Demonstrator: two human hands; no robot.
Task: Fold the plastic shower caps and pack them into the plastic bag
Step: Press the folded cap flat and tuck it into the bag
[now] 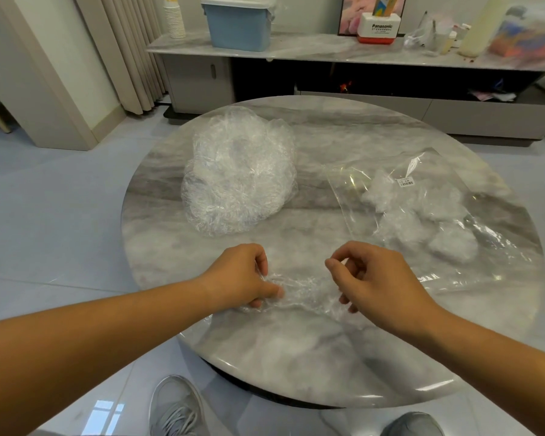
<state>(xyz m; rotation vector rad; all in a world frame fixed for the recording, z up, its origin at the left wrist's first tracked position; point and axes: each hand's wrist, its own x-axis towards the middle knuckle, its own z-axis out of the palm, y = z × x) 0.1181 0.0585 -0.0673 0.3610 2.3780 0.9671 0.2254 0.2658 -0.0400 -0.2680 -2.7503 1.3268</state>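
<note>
A clear, crinkled shower cap lies stretched on the round marble table near its front edge. My left hand pinches the cap's left end with curled fingers. My right hand has its fingers curled over the cap's right end; how much of the cap it grips is hidden under the palm. A loose heap of clear shower caps sits at the table's back left. At the right lies a clear plastic bag with a white label, holding several folded caps.
Behind the table stands a long low cabinet with a blue lidded box, stacked paper cups and bottles on top. Grey shoes show on the tiled floor below the table's front edge.
</note>
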